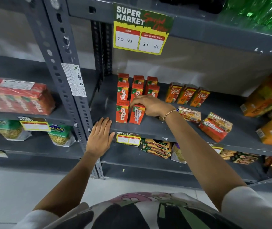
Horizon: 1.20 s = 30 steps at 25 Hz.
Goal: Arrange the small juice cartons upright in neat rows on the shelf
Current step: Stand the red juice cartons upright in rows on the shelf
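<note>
Several small red Maaza juice cartons [123, 92] stand upright in rows on the grey metal shelf [156, 129]. My right hand [150, 104] grips the top of one red carton [137, 115] in the front row; its back with the straw faces me. Beside it stands another front carton [122, 111]. My left hand [101, 135] lies flat and open on the shelf's front edge, left of the rows. Three orange Real cartons [187, 95] stand upright further right. A few small cartons [215, 126] lie on their sides to the right of my wrist.
Large orange juice packs [269, 100] crowd the shelf's right end. A price sign [140, 28] hangs from the shelf above. A perforated upright post [69, 76] borders the left side. A wrapped red multipack [16, 96] and snack bags [60, 134] sit on the neighbouring shelves.
</note>
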Tool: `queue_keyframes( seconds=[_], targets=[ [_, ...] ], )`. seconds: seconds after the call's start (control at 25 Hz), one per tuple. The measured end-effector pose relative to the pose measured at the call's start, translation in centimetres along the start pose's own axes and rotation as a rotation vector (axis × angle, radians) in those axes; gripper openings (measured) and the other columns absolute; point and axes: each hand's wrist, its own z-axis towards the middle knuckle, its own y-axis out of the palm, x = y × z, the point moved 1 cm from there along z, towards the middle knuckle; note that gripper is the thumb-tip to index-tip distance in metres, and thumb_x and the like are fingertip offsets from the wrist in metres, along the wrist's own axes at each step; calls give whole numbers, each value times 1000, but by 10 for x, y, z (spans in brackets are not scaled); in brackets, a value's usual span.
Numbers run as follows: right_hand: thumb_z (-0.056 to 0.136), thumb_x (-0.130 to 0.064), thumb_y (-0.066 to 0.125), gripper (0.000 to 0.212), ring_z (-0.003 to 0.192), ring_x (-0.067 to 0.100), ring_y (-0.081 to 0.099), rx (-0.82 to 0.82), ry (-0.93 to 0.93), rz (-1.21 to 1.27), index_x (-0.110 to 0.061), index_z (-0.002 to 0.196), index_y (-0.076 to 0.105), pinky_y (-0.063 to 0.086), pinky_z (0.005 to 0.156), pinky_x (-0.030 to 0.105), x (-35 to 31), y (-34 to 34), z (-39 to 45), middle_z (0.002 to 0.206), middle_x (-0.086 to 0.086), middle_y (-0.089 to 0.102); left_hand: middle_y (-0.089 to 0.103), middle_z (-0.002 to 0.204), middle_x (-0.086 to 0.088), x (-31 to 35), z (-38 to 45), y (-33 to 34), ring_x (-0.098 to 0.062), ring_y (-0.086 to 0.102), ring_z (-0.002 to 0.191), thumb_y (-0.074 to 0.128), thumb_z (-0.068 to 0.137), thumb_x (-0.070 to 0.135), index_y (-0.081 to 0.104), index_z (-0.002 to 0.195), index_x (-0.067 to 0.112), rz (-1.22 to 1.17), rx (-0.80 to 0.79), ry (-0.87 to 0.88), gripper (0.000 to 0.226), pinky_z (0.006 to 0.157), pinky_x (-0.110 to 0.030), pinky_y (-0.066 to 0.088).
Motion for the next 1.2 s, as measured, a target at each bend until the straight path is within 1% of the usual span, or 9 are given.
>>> queue_keyframes(
  seconds=[0.08,0.2,0.4,0.48,0.6,0.72,0.88,1.04,1.2],
  targets=[
    [85,4,61,53,126,21,45,-9,7,19,-27,127,54,42,103,37,-1,1,-1,138,-1,48,49,139,-19,0,0,0,-34,38,133,32,98,38,45,135,0,-7,1,-3,55,113,-42,22],
    [85,5,60,48,127,21,42,-1,13,67,-23,123,57,40,103,34,-1,0,-5,138,-1,49,49,139,-19,1,0,-2,-34,37,134,29,99,39,46,135,-1,-13,2,-12,56,114,-40,18],
    [80,5,67,49,130,21,40,-14,58,50,-25,118,63,40,98,31,0,-3,-6,140,0,48,50,139,-19,2,0,-3,-35,38,133,29,99,38,46,135,-2,-7,4,-12,56,113,-42,21],
    [81,5,66,51,131,21,40,-5,58,43,-26,120,62,39,100,31,-2,-2,-5,141,0,48,50,139,-19,2,0,-3,-35,39,133,31,98,37,46,135,-1,-2,4,-12,55,113,-42,23],
    [83,4,64,54,132,23,39,-2,57,53,-28,126,58,41,105,37,-2,-2,-6,143,0,46,49,139,-19,2,-1,-4,-35,39,133,32,98,37,46,135,-1,6,1,-6,54,113,-42,23],
    [83,2,66,62,135,20,36,-34,82,113,-29,133,48,40,104,32,0,-5,-10,147,-1,40,49,139,-19,2,0,-5,-34,39,133,32,98,37,46,135,-1,5,-2,-10,55,113,-42,23],
    [85,4,62,68,142,18,27,-101,31,60,-29,141,42,33,110,28,0,-11,-12,155,-8,29,50,139,-18,2,-1,-7,-34,39,132,31,98,37,46,135,-1,10,-8,-11,55,112,-43,25],
    [88,-3,62,66,137,22,35,-100,40,-57,-32,142,39,35,111,35,3,-9,-5,151,-6,37,50,139,-18,2,0,-9,-34,41,132,30,98,38,46,135,0,12,-25,-14,56,112,-41,23],
    [82,-9,71,70,134,26,38,-97,142,-77,-21,142,39,37,109,37,5,-14,-5,146,5,42,51,139,-18,1,-1,-10,-34,42,132,29,98,39,46,136,0,27,-30,-3,57,111,-39,22]
  ],
)
